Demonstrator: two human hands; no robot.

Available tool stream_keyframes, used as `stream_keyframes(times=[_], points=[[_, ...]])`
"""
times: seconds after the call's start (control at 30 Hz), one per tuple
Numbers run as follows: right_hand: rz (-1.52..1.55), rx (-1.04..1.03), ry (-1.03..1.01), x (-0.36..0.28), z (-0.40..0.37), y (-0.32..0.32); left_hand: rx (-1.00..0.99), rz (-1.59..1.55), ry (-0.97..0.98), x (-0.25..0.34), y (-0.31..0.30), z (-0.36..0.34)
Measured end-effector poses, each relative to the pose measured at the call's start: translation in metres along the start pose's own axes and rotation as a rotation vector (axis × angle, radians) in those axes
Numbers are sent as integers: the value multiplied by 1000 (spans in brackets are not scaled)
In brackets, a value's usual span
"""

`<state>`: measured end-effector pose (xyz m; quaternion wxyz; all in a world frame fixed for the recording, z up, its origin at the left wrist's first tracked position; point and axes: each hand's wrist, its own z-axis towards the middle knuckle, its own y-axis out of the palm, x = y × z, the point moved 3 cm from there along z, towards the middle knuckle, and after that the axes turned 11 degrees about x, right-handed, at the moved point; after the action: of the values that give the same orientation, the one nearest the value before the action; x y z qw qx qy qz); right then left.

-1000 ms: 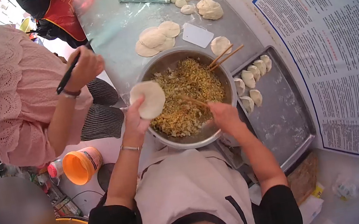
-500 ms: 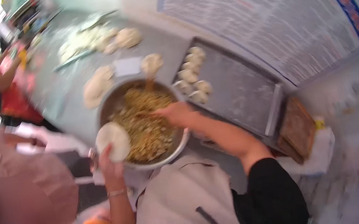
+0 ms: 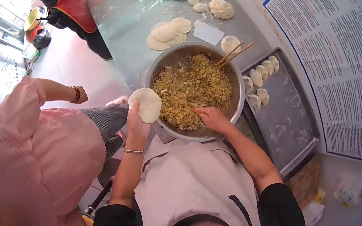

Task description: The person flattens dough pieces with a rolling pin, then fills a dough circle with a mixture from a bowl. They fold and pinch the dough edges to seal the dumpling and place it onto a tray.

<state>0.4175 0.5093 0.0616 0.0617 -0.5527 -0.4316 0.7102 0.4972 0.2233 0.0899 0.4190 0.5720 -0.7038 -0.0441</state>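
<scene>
My left hand [image 3: 137, 124] holds a round dumpling wrapper [image 3: 147, 105] at the left rim of a large metal bowl [image 3: 150, 72]; the thumb lies on top of the dough. Chopped filling [image 3: 192, 82] covers the inside of the bowl. Over the near part of the filling, my right hand [image 3: 214, 119] is closed on a thin wooden stick [image 3: 195, 110], whose far end is sunk in or hidden by the filling. A pair of chopsticks [image 3: 236, 54] leans on the bowl's right rim.
Folded dumplings [image 3: 261, 72] sit on a metal tray [image 3: 285, 128] to the right. Beyond the bowl are stacked wrappers [image 3: 167, 35], a white card [image 3: 208, 32] and dough pieces [image 3: 220, 8]. A person in pink [image 3: 64, 138] stands close on the left; another in a red apron [image 3: 76, 8] is farther off.
The camera view has swung, so the bowl appears farther right and the tray lower. My left hand still holds the wrapper beside the bowl, and my right hand remains at the filling.
</scene>
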Motion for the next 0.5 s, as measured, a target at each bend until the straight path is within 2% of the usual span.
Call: stream_keyframes(times=[0.1, 0.2, 0.3, 0.33, 0.37, 0.47, 0.5], points=[[381, -201, 417, -10, 6, -12, 107, -3, 82, -5, -5, -3], [476, -228, 384, -18, 10, -25, 178, -4, 134, -19, -3, -3], [450, -203, 334, -32, 14, -43, 199, -47, 100, -47, 16, 0], [419, -145, 269, -39, 15, -49, 197, -69, 76, -55, 31, -3], [387, -86, 203, -46, 16, -53, 194, -123, -29, -63, 43, -8], [173, 52, -68, -57, 21, -68, 92, -276, -27, -90, 57, 5], [83, 92, -171, -58, 22, -72, 128, -336, -36, -93, 65, 1]])
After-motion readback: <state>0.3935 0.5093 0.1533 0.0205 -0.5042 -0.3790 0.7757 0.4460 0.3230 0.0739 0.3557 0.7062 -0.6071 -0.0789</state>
